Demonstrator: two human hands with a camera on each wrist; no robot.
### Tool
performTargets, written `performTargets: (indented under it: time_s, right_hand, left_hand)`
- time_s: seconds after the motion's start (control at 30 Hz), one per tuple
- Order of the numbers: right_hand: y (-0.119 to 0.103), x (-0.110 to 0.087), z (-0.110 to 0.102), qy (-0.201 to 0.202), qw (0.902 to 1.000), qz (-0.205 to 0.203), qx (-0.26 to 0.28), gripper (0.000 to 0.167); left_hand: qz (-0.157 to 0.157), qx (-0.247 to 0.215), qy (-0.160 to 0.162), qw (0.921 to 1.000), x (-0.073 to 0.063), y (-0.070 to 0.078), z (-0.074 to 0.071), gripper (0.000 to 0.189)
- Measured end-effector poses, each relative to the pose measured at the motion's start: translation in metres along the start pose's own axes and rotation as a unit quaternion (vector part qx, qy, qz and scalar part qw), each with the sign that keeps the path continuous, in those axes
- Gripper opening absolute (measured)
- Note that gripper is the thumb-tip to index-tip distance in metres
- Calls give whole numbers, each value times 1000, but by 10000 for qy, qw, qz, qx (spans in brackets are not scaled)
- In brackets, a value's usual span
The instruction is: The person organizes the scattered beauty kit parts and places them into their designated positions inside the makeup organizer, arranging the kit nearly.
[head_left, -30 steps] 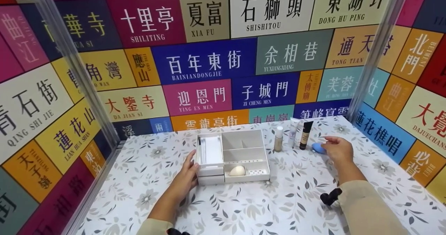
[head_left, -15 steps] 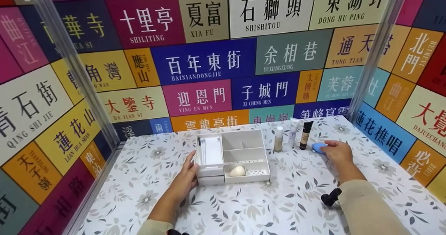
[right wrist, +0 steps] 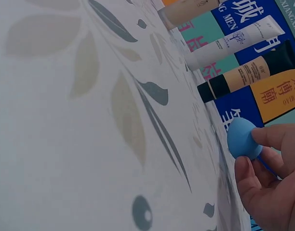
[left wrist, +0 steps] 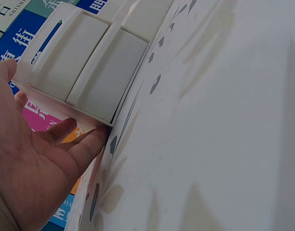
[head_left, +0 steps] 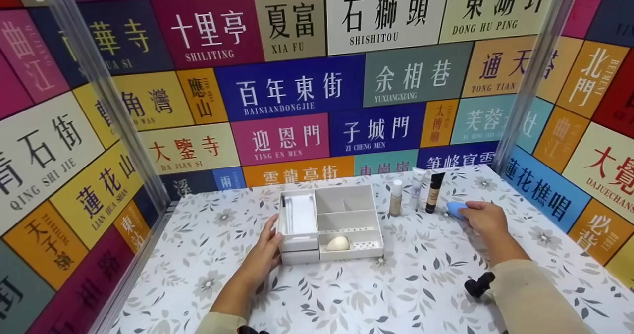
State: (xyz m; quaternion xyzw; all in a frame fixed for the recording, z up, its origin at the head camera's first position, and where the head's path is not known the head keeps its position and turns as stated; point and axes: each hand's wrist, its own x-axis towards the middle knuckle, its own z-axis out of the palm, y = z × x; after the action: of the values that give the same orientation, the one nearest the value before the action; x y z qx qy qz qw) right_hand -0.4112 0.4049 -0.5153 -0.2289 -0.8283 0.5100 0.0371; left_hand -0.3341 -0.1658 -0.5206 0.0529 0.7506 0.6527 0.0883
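Note:
Between the thumb and fingers of my right hand point(head_left: 488, 218) a blue makeup sponge point(head_left: 454, 210) is pinched; the right wrist view shows the sponge point(right wrist: 243, 138) from close by. My left hand point(head_left: 265, 247) rests against the left side of a white desktop organizer point(head_left: 346, 204). In the left wrist view, the fingers of that hand point(left wrist: 46, 159) lie loosely along the organizer's side, next to its two small drawers point(left wrist: 111, 72). An egg-shaped cream makeup sponge point(head_left: 338, 243) sits in the organizer's front compartment.
Right of the organizer stand a foundation bottle point(head_left: 396, 198), a white tube point(head_left: 416, 190) and a black-and-beige tube point(head_left: 434, 193), all upright. A leaf-patterned cloth point(head_left: 396, 299) covers the table. Behind rises a wall of coloured signs point(head_left: 292, 86), with metal posts at the corners.
My right hand has closed its fingertips on the blue sponge, which now stands more tilted. The right forearm has shifted slightly right. My left hand and the organizer have not moved.

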Motion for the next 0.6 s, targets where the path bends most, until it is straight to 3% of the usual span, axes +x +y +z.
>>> performTargets:
  time_s: [0.27,0.6]
  right_hand:
    - [-5,-26,-1,-355,9987,-204,292,61]
    - [-15,-54,3,-751,9947,-642,277,67]
  left_hand:
    - [-28,98,44,9999,0,1,0,63]
    - [-95,54,38,9999,1,-1,-1,62]
